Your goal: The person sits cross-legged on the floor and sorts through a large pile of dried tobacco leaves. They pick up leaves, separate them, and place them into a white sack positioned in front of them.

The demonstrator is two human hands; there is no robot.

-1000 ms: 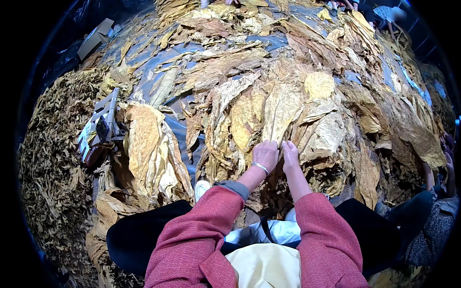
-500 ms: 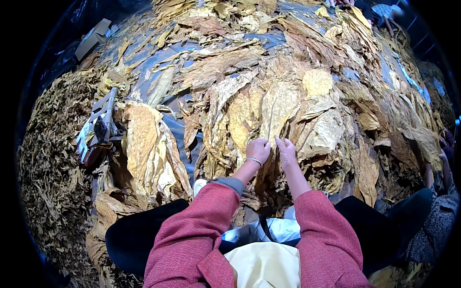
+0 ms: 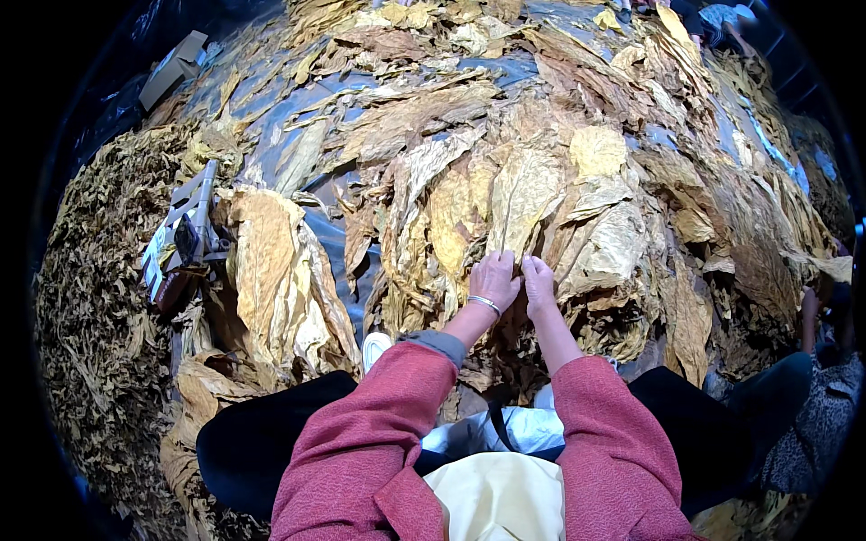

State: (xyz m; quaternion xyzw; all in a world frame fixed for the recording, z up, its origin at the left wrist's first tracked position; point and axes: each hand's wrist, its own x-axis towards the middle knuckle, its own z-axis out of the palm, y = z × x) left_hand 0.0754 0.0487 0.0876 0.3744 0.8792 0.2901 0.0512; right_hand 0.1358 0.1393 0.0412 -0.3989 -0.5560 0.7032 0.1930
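Both my hands meet in front of me at the near end of a dried, yellow-tan leaf (image 3: pixel 525 194) that lies flat, pointing away from me. My left hand (image 3: pixel 494 281), with a bracelet at the wrist, is closed with its fingers curled on the leaf's narrow end. Close beside it on the right, my right hand (image 3: pixel 538 284) pinches at the same stalk end. The fingertips nearly touch, and part of the stalk is hidden behind them. More dried leaves (image 3: pixel 451 225) lie heaped just left of the hands, and a pale crumpled leaf (image 3: pixel 613 243) lies to the right.
A separate bundle of large leaves (image 3: pixel 266 270) lies at left, near a grey plastic frame (image 3: pixel 200 203) with dark items. A mound of shredded leaf (image 3: pixel 99 298) fills the far left. An open cardboard box (image 3: pixel 171 70) stands at the back. A co-worker's arm (image 3: pixel 809 320) shows at right.
My left hand has shifted slightly right, closer to my right hand, and turned more palm-down over the leaf's end. At right, the co-worker's raised leaf has lowered.
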